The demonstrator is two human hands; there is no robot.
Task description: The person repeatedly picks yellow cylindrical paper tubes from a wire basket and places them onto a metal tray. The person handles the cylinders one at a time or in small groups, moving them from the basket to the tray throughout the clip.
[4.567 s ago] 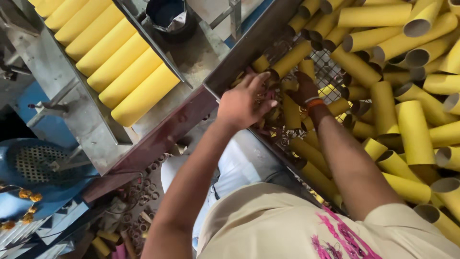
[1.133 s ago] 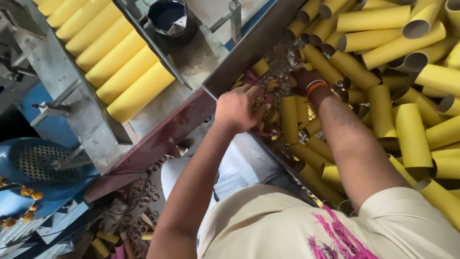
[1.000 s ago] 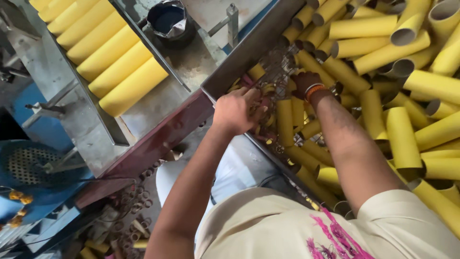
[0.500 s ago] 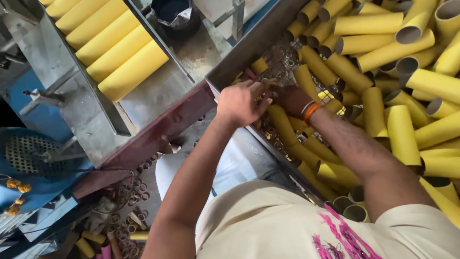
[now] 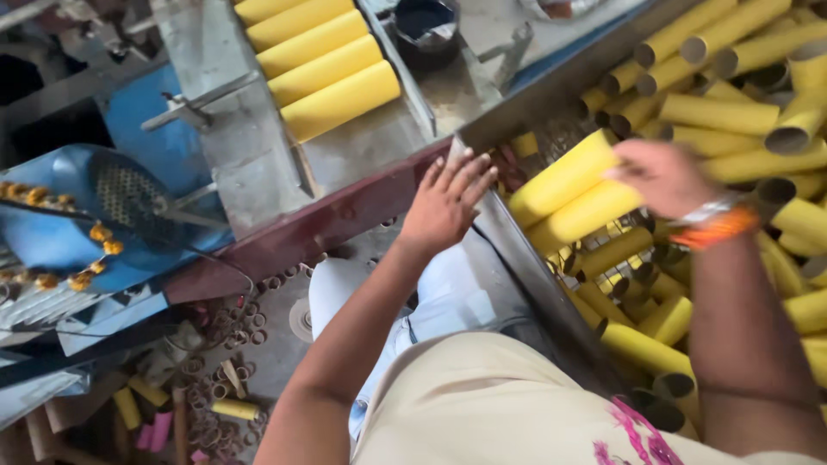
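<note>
The right hand (image 5: 663,176) closes around two yellow cardboard tubes (image 5: 573,194), gripping them at one end and lifting them above the wire bin (image 5: 594,245) near its left rim, while the left hand (image 5: 444,202) rests open-fingered and empty on that rim's metal edge (image 5: 517,250). The tubes look light, hollow and stiff, probably crushable at the open ends, so mid-length seems the safer hold.

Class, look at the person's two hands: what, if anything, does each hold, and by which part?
The right hand grips two yellow tubes at their right ends. The left hand holds nothing; its fingers are spread.
</note>
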